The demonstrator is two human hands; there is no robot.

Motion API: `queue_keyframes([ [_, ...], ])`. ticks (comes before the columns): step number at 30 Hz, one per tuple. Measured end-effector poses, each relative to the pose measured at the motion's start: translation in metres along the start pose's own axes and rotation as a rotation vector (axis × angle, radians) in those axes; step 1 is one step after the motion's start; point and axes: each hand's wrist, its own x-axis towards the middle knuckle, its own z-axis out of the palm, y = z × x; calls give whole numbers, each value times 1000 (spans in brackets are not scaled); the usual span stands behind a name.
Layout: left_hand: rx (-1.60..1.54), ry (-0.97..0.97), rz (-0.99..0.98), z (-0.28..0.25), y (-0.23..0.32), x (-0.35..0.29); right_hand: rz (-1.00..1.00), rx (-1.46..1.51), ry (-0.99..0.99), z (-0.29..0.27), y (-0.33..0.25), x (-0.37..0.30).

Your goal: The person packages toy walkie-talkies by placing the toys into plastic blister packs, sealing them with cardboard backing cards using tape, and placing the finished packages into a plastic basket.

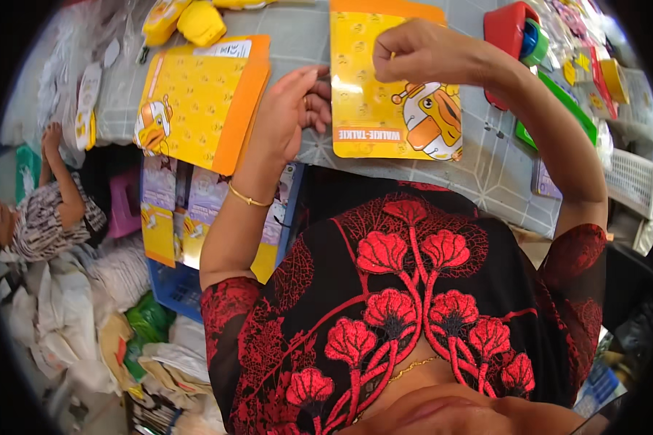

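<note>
A yellow printed packaging card (366, 109) with a cartoon duck and an orange band lies on the table in front of me. Over its upper part is my right hand (421, 54), closed with the knuckles bent and a ring on one finger; its fingertips are hidden. My left hand (294, 109) is beside the card's left edge, on its side, with fingers loosely curled and somewhat apart; I see nothing in them. Left of that wrist lies a stack of similar yellow cards (196, 98) with orange edges, reaching over the table's near edge.
Yellow plastic toy pieces (201, 23) sit at the far left of the grey table (479, 152). Red and green trays (555, 109) with small parts stand at the right. Below left, a blue crate (178, 290) holds packaged cards. Another person (58, 210) is at the left, near plastic bags.
</note>
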Motion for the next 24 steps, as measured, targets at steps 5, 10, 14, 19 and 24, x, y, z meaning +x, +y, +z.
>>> queue_keyframes([
  [5,-49,-52,-50,-1,2,9,166,16,-199,-11,2,48],
  [10,-80,-76,-66,-8,3,12,166,77,-319,-12,0,68],
  [14,-76,-61,-43,-3,5,10,174,40,-389,-12,-4,76],
  [19,-101,-54,-48,-5,1,10,135,-64,-458,-14,-10,81],
  [24,-93,-33,-49,-3,3,9,133,-193,-432,-18,-11,86],
])
